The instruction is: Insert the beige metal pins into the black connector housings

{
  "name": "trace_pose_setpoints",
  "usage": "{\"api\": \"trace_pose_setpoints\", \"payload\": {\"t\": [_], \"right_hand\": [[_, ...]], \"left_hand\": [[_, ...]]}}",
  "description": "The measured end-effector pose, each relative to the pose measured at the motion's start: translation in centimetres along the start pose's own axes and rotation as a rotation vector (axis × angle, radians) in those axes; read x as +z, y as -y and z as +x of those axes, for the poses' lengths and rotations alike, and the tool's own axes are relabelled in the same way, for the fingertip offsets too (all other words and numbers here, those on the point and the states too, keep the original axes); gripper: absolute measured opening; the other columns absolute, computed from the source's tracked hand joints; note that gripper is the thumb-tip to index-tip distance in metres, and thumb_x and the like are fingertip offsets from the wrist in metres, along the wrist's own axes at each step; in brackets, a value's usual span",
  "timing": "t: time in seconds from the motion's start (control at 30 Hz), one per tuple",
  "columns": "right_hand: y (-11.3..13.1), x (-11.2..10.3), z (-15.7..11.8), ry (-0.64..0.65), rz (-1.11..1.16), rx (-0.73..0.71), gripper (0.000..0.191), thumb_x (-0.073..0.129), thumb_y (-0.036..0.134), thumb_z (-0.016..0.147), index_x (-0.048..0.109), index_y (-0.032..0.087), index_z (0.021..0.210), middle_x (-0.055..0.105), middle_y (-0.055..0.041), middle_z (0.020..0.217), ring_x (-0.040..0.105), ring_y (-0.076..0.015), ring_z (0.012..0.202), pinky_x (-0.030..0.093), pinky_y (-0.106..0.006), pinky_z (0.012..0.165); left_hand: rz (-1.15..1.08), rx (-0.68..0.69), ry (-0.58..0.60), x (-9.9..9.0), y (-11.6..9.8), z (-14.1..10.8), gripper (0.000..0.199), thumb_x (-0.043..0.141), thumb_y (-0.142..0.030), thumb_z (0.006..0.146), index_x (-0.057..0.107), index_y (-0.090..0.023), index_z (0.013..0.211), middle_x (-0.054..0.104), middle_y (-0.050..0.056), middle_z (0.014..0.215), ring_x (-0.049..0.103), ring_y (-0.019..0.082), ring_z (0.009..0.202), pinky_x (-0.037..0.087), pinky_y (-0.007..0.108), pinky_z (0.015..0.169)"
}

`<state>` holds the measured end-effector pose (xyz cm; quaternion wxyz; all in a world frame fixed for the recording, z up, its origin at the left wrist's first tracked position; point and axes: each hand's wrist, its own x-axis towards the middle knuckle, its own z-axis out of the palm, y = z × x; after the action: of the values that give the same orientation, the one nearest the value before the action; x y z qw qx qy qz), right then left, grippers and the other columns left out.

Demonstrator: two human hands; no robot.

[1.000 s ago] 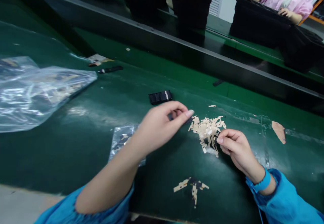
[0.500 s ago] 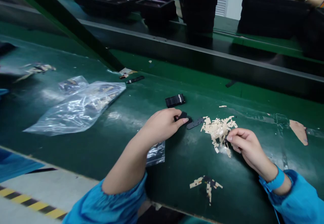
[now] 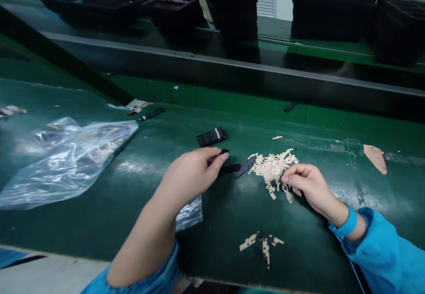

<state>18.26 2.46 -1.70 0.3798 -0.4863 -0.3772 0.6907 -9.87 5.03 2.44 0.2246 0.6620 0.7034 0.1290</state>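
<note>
My left hand [image 3: 195,170] is closed on a dark strip, pinched between thumb and fingers. Just right of it, another dark strip [image 3: 245,167] lies on the green table, its end touching a pile of cream-coloured flat pieces [image 3: 270,166]. At the right edge of that pile my right hand [image 3: 307,185] is closed, its fingertips pinched at a small dark thing too hidden to name. Behind my left hand sits a black slotted block [image 3: 210,137]. A small clear bag [image 3: 190,214] lies partly under my left forearm.
A large clear bag [image 3: 76,165] lies at the left. Near the front edge is a small group of cream and dark pieces [image 3: 265,241]. A tan scrap [image 3: 376,158] is at the right. Behind a raised ledge stand black trays [image 3: 106,6] and other people's hands.
The whole view has shifted, moving most table items leftward in the picture. My left hand has lifted the dark strip slightly off the strips beside it. My right hand stays at the pile's edge.
</note>
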Motion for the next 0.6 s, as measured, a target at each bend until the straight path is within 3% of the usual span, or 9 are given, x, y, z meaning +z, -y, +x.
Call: {"api": "trace_pose_setpoints", "payload": {"t": [0.1, 0.17, 0.2, 0.27, 0.37, 0.6], "right_hand": [[0.1, 0.1, -0.1, 0.012, 0.021, -0.024, 0.013, 0.086, 0.026, 0.065, 0.077, 0.018, 0.064, 0.062, 0.0025, 0.053, 0.039, -0.0068, 0.045, 0.026, -0.022, 0.044], [0.1, 0.1, -0.2, 0.029, 0.03, -0.031, 0.012, 0.087, 0.026, 0.065, 0.077, 0.018, 0.065, 0.063, 0.0024, 0.055, 0.039, -0.0067, 0.046, 0.028, -0.022, 0.044], [0.0, 0.1, -0.2, 0.04, 0.036, -0.028, 0.013, 0.087, 0.027, 0.066, 0.077, 0.018, 0.065, 0.064, 0.0022, 0.056, 0.039, -0.0069, 0.046, 0.029, -0.022, 0.044], [-0.3, 0.0, -0.3, 0.066, 0.058, -0.02, 0.015, 0.088, 0.029, 0.067, 0.078, 0.018, 0.067, 0.063, 0.0027, 0.056, 0.04, -0.0072, 0.045, 0.03, -0.022, 0.044], [-0.7, -0.1, -0.3, 0.097, 0.119, -0.005, 0.017, 0.089, 0.03, 0.068, 0.077, 0.019, 0.069, 0.06, 0.0043, 0.054, 0.04, -0.0073, 0.044, 0.031, -0.022, 0.043], [-0.7, 0.1, -0.4, 0.139, 0.211, 0.033, 0.016, 0.089, 0.029, 0.068, 0.078, 0.018, 0.069, 0.062, 0.0035, 0.056, 0.043, -0.0075, 0.045, 0.032, -0.022, 0.044]], "left_hand": [[-0.021, 0.012, -0.088, 0.2, -1.4, -0.7, 0.025, 0.051, -0.044, 0.097, 0.06, -0.025, 0.084, 0.07, 0.007, 0.08, 0.059, 0.025, 0.064, 0.038, 0.035, 0.064], [-0.232, 0.037, -0.071, 0.9, -3.0, -1.4, 0.027, 0.048, -0.044, 0.1, 0.056, -0.024, 0.084, 0.063, 0.002, 0.074, 0.054, 0.02, 0.061, 0.038, 0.032, 0.062], [-0.376, 0.074, -0.034, 1.4, -3.8, -1.8, 0.027, 0.049, -0.045, 0.1, 0.056, -0.024, 0.085, 0.057, 0.0, 0.072, 0.051, 0.019, 0.062, 0.038, 0.031, 0.061], [-0.647, 0.138, 0.153, 2.9, -5.4, -2.3, 0.029, 0.058, -0.047, 0.098, 0.052, -0.023, 0.083, 0.048, -0.004, 0.069, 0.045, 0.015, 0.062, 0.037, 0.028, 0.06], [-0.9, 0.159, 0.389, 5.1, -6.7, -2.5, 0.034, 0.07, -0.049, 0.092, 0.052, -0.021, 0.087, 0.044, -0.006, 0.074, 0.039, 0.012, 0.062, 0.034, 0.025, 0.057], [-1.06, 0.12, 0.515, 7.0, -6.6, -2.5, 0.037, 0.074, -0.052, 0.092, 0.054, -0.02, 0.09, 0.047, -0.006, 0.076, 0.04, 0.01, 0.061, 0.034, 0.024, 0.053]]}}
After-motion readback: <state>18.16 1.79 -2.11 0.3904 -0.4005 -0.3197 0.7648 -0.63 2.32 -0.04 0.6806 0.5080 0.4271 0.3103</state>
